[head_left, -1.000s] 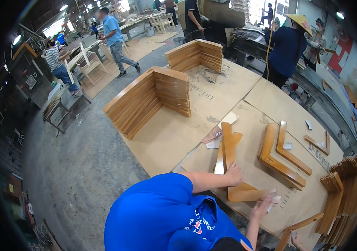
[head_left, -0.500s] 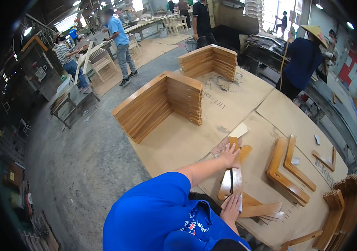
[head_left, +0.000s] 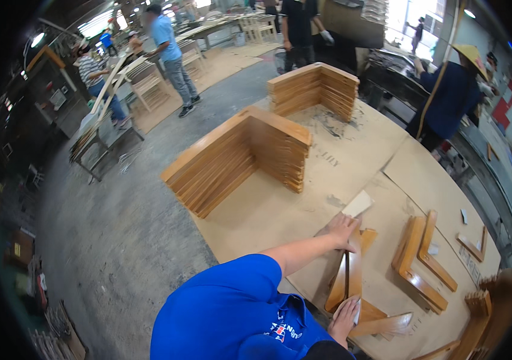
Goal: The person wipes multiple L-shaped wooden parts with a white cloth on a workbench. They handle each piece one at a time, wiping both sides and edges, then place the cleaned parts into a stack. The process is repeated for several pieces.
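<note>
Both hands have changed places over the last second: the left hand (head_left: pixel 341 231) is up at the far end of the wooden piece (head_left: pixel 355 270), and the right hand (head_left: pixel 344 315) has left the lower wooden piece (head_left: pixel 379 326) for this one's near end. Right of lower centre is where it all happens, the wooden piece lying over the table (head_left: pixel 250 225) with a dark gap between it and a second wooden piece (head_left: pixel 335 291) on its left.

Left fingers look loosely spread over that far end; whether they pinch its edges, I can't tell. Right fingers sit close together, holding a pale sheet (head_left: pixel 358 312) down against the wood.

And that's a sound set-up, I'd say: one hand to steady, one to work. The left should bear down firmly, because wood lying across other wood could rock or skid. For the right, keep the sheet flat under all the fingers, follow the grain in long, even strokes, and ease off at the corner so the edge isn't caught. Mind those L-shaped pieces (head_left: pixel 409 252) at right; a wide elbow or a slipping end could knock them.
</note>
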Available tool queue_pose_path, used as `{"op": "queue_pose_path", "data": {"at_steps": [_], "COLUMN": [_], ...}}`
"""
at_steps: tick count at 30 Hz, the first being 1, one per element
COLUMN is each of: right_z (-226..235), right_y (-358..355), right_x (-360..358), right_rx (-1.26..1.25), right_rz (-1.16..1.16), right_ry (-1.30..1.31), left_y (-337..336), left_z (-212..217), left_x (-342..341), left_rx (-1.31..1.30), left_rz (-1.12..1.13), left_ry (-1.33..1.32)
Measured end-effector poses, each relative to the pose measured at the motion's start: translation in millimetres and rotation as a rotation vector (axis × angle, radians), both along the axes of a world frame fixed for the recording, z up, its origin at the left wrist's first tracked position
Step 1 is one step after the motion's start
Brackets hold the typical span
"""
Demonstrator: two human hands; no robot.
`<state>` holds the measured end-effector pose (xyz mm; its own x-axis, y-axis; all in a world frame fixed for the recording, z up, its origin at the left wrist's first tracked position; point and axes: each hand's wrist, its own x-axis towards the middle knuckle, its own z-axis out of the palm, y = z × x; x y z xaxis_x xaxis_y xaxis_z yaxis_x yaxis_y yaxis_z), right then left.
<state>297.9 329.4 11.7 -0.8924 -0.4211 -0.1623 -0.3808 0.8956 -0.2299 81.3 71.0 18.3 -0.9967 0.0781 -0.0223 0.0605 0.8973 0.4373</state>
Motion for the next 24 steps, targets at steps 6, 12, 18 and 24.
{"op": "queue_pose_path", "data": {"at_steps": [6,12,18,24], "right_z": [-20,-9,-11,-23], "right_y": [-78,-25,-78,-121], "right_x": [-134,-44,-110,-192], "right_rx": [-0.167,-0.091,-0.044,-0.078], "right_rz": [0.072,0.016,-0.009,0.046], "right_ry": [0.133,0.100,0.091,0.101], "left_y": [-18,-20,-22,-21], "left_z": [-24,-44,-78,-110], "left_x": [-27,-35,-67,-75], "left_rx": [0.341,0.518,0.706,1.123], "left_rz": [0.008,0.096,0.258,0.337], "left_ry": [-0.081,-0.044,-0.163,-0.186]}}
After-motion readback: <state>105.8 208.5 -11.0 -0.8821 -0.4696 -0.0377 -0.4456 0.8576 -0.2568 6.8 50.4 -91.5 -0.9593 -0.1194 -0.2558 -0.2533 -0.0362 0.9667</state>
